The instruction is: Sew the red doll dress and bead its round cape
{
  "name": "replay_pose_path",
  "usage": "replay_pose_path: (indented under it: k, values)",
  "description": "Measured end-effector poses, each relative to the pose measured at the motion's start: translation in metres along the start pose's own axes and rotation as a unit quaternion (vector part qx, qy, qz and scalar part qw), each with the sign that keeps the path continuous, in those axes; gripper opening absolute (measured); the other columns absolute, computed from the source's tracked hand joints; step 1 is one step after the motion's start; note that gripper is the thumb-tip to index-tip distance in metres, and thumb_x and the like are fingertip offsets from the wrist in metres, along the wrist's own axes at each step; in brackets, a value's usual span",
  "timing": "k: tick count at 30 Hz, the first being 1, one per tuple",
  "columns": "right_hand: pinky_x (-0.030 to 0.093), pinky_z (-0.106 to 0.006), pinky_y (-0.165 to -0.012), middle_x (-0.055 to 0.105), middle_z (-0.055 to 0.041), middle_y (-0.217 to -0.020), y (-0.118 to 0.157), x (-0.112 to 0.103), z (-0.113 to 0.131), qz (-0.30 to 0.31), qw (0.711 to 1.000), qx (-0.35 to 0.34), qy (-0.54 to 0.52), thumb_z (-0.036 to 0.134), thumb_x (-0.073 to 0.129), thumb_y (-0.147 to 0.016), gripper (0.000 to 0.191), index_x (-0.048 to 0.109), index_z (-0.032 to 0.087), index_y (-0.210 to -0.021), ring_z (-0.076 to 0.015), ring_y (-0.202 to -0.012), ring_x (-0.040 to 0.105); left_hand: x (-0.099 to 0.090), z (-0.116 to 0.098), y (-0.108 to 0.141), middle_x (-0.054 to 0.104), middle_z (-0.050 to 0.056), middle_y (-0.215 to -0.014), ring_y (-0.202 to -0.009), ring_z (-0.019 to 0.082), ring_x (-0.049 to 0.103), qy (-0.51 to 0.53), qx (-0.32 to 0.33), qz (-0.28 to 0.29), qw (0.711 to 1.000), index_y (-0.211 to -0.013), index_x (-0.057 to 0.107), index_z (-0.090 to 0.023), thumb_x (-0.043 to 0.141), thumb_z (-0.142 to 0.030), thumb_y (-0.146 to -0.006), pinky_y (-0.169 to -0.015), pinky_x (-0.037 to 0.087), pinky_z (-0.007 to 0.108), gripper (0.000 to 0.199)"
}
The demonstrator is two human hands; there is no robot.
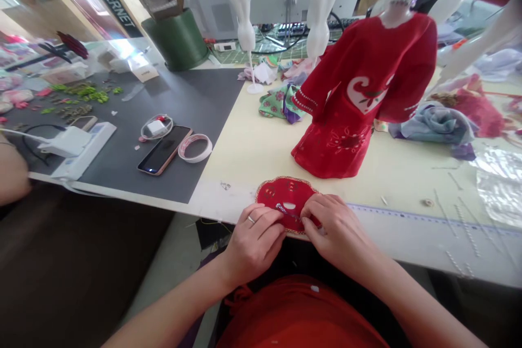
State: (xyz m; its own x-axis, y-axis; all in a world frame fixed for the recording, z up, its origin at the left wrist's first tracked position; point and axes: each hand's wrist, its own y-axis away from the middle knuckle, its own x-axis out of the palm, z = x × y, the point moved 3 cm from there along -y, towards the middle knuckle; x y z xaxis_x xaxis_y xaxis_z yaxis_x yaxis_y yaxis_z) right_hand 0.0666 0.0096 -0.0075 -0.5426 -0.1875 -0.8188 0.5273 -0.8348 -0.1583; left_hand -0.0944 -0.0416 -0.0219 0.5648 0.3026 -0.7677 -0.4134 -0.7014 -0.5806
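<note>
A small red fabric piece with a gold-beaded edge and a white oval opening lies at the table's front edge, partly lifted. My left hand, with a ring on one finger, pinches its lower left side. My right hand grips its right side, fingertips on the cloth. A thin beaded strip lies across the red piece between my hands. The fabric's lower part is hidden by my fingers.
A red embroidered dress stands on a white mannequin beyond my hands. A phone, tape roll and charger sit on a grey mat. Fabric scraps, beaded strips and a ruler lie about. A person's arm shows far left.
</note>
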Motion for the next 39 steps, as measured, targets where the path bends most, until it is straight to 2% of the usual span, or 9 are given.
replay_pose_path:
  k: [8, 17, 25, 39]
  values:
    - [0.037, -0.032, -0.072, 0.056, -0.0029, -0.073, -0.0019, -0.0002, -0.0006, -0.002, 1.000, 0.000, -0.005, 0.004, 0.048, -0.079, 0.016, 0.052, 0.016, -0.069, -0.0167, -0.071, 0.050, 0.0063, 0.0002, 0.0016, 0.066, 0.011, -0.101, -0.093, 0.022, 0.056, -0.019, 0.025, 0.018, 0.999, -0.100, 0.061, -0.010, 0.060, -0.009, -0.077, -0.084, 0.049, 0.039, 0.023]
    - [0.037, -0.031, -0.071, 0.054, -0.0026, -0.073, -0.0039, -0.0026, 0.0003, 0.002, 1.000, 0.015, 0.003, 0.006, 0.048, -0.079, 0.016, 0.049, 0.017, -0.068, -0.0161, -0.070, 0.049, 0.0068, 0.0001, 0.0034, 0.065, 0.012, -0.102, -0.093, 0.022, 0.055, -0.024, 0.021, 0.015, 0.999, -0.099, 0.062, -0.009, 0.060, -0.011, -0.078, -0.083, 0.050, 0.039, 0.021]
    - [0.036, -0.032, -0.071, 0.055, -0.0026, -0.073, -0.0032, -0.0023, -0.0009, 0.005, 1.000, 0.010, 0.011, 0.006, 0.049, -0.079, 0.015, 0.049, 0.017, -0.068, -0.0159, -0.069, 0.049, 0.0066, 0.0005, 0.0059, 0.065, 0.012, -0.111, -0.095, 0.022, 0.056, -0.031, 0.039, -0.003, 0.999, -0.101, 0.063, -0.010, 0.061, -0.009, -0.077, -0.083, 0.051, 0.038, 0.025]
    - [0.036, -0.031, -0.071, 0.055, -0.0030, -0.072, -0.0045, -0.0017, -0.0018, 0.007, 1.000, 0.008, 0.019, 0.006, 0.048, -0.078, 0.014, 0.051, 0.016, -0.069, -0.0163, -0.070, 0.051, 0.0072, 0.0010, 0.0046, 0.067, 0.011, -0.111, -0.095, 0.021, 0.059, -0.033, 0.050, -0.005, 0.998, -0.101, 0.065, -0.011, 0.061, -0.010, -0.076, -0.085, 0.052, 0.036, 0.025]
